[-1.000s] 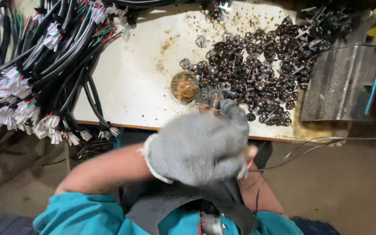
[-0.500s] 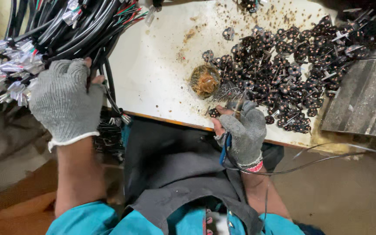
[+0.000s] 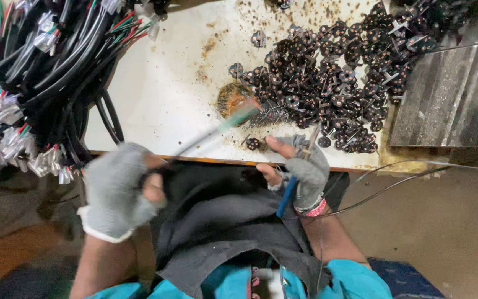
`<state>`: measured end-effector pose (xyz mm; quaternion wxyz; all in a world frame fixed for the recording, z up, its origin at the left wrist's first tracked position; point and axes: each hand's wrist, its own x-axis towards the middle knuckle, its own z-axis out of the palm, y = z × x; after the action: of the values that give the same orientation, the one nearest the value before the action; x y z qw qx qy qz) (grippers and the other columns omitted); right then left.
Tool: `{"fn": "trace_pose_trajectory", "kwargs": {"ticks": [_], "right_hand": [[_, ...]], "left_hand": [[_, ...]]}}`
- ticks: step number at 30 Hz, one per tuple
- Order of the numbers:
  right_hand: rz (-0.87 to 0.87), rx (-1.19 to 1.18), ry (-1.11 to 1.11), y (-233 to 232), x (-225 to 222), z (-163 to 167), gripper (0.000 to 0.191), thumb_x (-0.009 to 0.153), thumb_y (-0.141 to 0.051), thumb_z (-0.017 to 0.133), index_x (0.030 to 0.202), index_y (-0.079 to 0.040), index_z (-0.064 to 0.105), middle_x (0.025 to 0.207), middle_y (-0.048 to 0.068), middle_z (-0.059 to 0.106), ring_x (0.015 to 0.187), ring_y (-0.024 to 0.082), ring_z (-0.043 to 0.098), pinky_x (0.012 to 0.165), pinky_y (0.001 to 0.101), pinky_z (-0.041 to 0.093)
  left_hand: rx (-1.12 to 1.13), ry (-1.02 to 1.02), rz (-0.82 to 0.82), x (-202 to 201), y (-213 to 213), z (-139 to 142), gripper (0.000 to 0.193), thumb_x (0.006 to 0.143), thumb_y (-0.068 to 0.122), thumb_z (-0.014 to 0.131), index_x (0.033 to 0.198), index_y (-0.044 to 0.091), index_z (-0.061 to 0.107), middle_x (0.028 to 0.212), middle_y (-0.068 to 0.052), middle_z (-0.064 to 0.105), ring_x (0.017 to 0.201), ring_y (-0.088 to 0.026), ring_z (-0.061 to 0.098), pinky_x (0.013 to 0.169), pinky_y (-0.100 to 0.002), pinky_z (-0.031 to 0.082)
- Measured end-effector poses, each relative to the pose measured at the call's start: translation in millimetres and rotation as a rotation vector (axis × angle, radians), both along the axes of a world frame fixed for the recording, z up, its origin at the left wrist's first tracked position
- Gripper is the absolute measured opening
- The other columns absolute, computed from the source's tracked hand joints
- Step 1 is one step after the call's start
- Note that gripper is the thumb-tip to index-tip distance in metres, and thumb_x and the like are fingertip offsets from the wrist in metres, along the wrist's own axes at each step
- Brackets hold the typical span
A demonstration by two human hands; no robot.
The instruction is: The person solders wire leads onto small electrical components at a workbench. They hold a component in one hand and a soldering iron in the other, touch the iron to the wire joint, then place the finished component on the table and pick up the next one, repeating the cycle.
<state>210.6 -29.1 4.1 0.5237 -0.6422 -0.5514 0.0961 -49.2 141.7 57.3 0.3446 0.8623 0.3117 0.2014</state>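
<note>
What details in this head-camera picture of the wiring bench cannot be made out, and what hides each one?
- Left hand: motion blur hides how it grips the wire.
- Wire: its end is a blurred streak.
- Cable bundle: cut off by the left and top edges.
- Blue-handled tool: its middle is covered by the right hand.
- Pile of small dark parts: too small to identify.

A person's left hand (image 3: 120, 191), in a grey knit fingerless glove, is gripping a blurred black cable (image 3: 206, 138) with coloured wire ends, while the gloved right hand (image 3: 297, 166) is holding a blue-handled soldering iron (image 3: 294, 177) at the edge of a stained white counter (image 3: 161, 99) beside heaped small dark round parts (image 3: 333, 77).
</note>
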Motion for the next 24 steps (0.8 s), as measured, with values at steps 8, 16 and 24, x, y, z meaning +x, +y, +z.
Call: {"fn": "trace_pose_trajectory", "kwargs": {"ticks": [8,16,24], "right_hand": [[-0.072,-0.448,0.614,-43.6,4.8,19.9,0.024,0.091,-0.013,0.083,0.098,-0.001,0.062,0.099,0.011,0.076,0.086,0.021,0.073,0.08,0.0331,0.057],[0.005,-0.289,0.313,-16.1,-18.5,5.0,0.023,0.09,-0.009,0.08,0.098,0.001,0.061,0.092,0.007,0.077,0.085,0.016,0.074,0.081,0.0332,0.056],[0.168,-0.117,-0.121,-33.1,13.1,-11.9,0.03,0.087,-0.003,0.083,0.075,-0.009,0.055,0.089,0.008,0.079,0.065,0.019,0.061,0.061,0.0334,0.046]], "left_hand": [[-0.568,0.038,-0.492,40.1,-33.8,-63.2,0.026,0.076,0.025,0.066,0.094,0.007,0.064,0.084,-0.016,0.061,0.078,-0.038,0.063,0.071,-0.043,0.053],[-0.492,0.015,-0.388,77.2,-51.5,-61.0,0.032,0.086,0.026,0.071,0.108,0.005,0.062,0.094,-0.018,0.065,0.089,-0.043,0.064,0.072,-0.048,0.051],[-0.317,0.15,-0.227,88.6,-63.9,-69.2,0.024,0.084,0.019,0.078,0.103,0.011,0.066,0.091,-0.013,0.065,0.083,-0.035,0.067,0.066,-0.045,0.051]]}}
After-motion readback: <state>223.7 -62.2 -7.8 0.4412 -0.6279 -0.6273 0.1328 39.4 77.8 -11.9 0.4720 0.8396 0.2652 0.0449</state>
